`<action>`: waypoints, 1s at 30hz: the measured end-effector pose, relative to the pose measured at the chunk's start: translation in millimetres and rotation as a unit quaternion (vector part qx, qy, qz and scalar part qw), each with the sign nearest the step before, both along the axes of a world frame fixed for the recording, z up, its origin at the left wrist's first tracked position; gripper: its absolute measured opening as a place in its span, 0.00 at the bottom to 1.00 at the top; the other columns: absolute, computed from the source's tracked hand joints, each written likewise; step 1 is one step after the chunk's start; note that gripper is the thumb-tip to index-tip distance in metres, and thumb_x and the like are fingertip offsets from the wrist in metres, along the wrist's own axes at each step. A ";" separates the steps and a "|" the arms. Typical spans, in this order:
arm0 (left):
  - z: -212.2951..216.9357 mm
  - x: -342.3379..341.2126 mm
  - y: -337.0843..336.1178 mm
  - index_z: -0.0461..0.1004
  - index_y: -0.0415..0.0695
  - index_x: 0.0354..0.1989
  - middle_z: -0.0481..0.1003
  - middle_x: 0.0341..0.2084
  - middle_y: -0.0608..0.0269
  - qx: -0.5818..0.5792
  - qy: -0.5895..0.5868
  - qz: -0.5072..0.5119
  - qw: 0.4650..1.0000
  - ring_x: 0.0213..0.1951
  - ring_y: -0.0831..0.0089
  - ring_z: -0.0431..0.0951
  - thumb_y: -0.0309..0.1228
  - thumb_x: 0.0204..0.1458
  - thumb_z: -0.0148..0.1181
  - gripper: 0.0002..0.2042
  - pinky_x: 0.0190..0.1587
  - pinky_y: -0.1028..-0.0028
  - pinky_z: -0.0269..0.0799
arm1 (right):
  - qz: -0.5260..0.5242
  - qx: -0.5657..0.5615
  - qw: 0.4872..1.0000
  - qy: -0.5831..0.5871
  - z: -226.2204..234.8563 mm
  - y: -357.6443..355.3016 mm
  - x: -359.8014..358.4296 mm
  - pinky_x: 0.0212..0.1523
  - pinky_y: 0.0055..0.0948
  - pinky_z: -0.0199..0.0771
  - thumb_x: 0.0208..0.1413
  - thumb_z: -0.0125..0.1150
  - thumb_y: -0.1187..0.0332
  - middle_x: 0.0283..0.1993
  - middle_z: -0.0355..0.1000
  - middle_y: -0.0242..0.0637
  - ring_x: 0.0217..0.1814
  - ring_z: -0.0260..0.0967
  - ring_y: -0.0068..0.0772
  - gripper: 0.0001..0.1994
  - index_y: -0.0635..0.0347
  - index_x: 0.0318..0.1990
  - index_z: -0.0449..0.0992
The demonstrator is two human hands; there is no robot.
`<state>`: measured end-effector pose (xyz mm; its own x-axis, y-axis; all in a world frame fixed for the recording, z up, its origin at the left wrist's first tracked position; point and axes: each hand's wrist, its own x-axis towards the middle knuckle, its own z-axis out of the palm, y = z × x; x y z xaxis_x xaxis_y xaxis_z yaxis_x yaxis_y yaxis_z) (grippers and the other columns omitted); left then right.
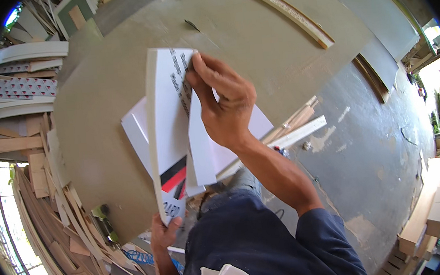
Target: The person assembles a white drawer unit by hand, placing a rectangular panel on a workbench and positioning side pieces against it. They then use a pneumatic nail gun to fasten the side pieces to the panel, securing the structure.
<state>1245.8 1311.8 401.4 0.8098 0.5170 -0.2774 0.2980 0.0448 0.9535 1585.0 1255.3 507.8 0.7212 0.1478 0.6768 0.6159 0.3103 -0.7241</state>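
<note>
A long white board (169,126) stands tilted up in front of me, its face printed with dark lettering and a black and red band. Low down, my left hand (166,233) grips its near end, fingers closed. At the far right corner my right hand (224,92) pinches the edge between thumb and fingers. Whether it has the board itself or a thin printed film on it, I cannot tell. Behind and beneath lie more white panels (135,132) on the large brownish table board (105,79), partly hidden by the held one.
A long narrow strip (282,7) lies across the far part of the table. Stacked boards (24,86) and loose wood lengths (55,230) crowd the left side. Wooden strips (303,127) lie right of the panels; timber pieces (425,214) stand at the far right.
</note>
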 end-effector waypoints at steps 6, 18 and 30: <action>-22.9 -14.1 3.7 0.80 0.35 0.46 0.83 0.36 0.59 -0.043 -0.056 0.016 0.997 0.39 0.72 0.80 0.41 0.59 0.65 0.19 0.44 0.68 0.75 | 0.115 0.044 0.989 0.081 -2.3 17.8 -4.6 0.49 0.28 0.82 0.57 0.66 0.85 0.48 0.82 0.45 0.47 0.81 0.30 0.15 0.67 0.52 0.80; -4.4 -10.7 -3.7 0.79 0.35 0.43 0.82 0.32 0.60 0.046 -0.037 0.042 0.997 0.36 0.73 0.77 0.43 0.58 0.66 0.20 0.41 0.68 0.73 | 0.089 -0.013 0.995 -0.037 16.0 37.0 -14.0 0.45 0.28 0.83 0.59 0.65 0.83 0.48 0.82 0.42 0.45 0.79 0.28 0.16 0.58 0.54 0.84; 11.3 -10.9 -8.8 0.78 0.34 0.38 0.79 0.27 0.57 0.157 0.013 0.079 0.984 0.30 0.69 0.77 0.42 0.58 0.68 0.19 0.36 0.64 0.73 | 0.200 0.028 0.975 0.088 30.7 39.0 -11.5 0.40 0.26 0.83 0.60 0.62 0.85 0.43 0.80 0.40 0.40 0.79 0.27 0.09 0.70 0.47 0.83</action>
<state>1234.9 1303.0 412.7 0.7073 0.6993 -0.1035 0.3348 -0.2024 0.9203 1573.5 1294.2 538.4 0.7187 0.4076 0.5633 0.3053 0.5429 -0.7823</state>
